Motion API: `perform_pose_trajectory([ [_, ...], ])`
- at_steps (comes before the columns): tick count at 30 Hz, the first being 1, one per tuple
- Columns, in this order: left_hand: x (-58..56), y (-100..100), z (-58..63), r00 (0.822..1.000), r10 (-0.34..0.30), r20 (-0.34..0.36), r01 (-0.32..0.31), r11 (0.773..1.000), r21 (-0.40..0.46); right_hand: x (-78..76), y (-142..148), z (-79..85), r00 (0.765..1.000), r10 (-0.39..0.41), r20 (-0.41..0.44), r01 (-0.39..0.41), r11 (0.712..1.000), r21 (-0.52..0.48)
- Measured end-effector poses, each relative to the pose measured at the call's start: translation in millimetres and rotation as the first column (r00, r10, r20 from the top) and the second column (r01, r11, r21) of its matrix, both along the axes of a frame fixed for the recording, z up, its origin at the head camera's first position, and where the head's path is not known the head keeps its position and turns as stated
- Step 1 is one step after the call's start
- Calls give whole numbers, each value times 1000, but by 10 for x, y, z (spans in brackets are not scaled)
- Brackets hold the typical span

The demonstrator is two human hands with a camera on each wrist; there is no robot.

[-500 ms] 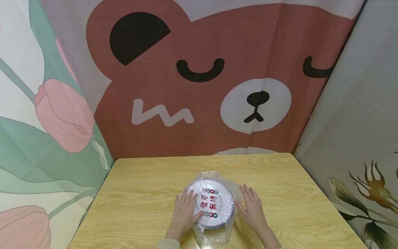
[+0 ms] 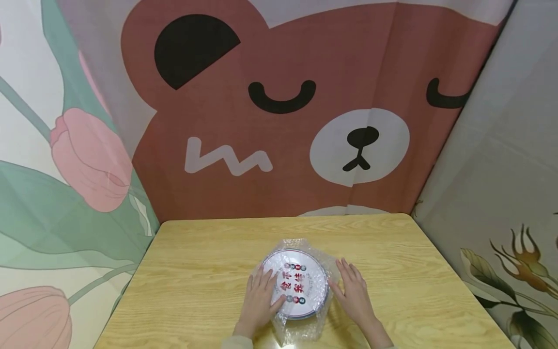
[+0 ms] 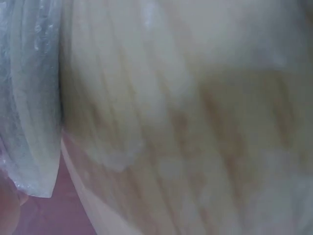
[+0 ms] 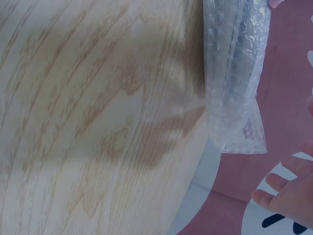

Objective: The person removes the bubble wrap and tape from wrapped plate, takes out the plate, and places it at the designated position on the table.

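Note:
A round white plate [image 2: 311, 281] with a blue rim and red characters lies on the table, wrapped in clear bubble wrap [image 2: 301, 333]. Its edge looks layered, so it may be a stack; I cannot tell how many. My left hand [image 2: 257, 300] rests on the plate's left side, fingers fairly straight. At the right edge, my right hand [image 2: 355, 293] has its fingers extended, the thumb by the rim and the fingertips near the wrap's corner. In the left wrist view the wrapped plate [image 3: 36, 93] shows edge-on at the left; the right wrist view shows the bubble wrap [image 4: 237, 63] beside my spread fingers.
The light wood table [image 2: 196, 271] runs back to a brown bear-print curtain [image 2: 287, 140]. A tulip-print cloth [image 2: 91, 165] hangs at the left, and a grey floral cloth [image 2: 488, 184] at the right.

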State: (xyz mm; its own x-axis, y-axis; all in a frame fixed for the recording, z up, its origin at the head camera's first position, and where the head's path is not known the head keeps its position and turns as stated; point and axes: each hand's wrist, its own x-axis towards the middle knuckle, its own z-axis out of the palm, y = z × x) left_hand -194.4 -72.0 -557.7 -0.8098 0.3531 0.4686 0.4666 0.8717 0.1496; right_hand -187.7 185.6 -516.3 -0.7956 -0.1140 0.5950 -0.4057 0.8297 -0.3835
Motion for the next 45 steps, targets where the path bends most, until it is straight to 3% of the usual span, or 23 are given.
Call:
perform_pose_trajectory([
  [14, 41, 29, -63, 997, 42, 62, -44, 999, 29, 8, -47, -27, 994, 10, 106, -12, 1000, 13],
  [33, 27, 46, -145, 999, 47, 24, -49, 995, 91, -16, -256, -63, 983, 59, 173, -82, 989, 126],
  [45, 25, 44, -164, 999, 43, -9, -42, 993, 114, -47, -376, -144, 984, 105, 144, -127, 980, 151],
])
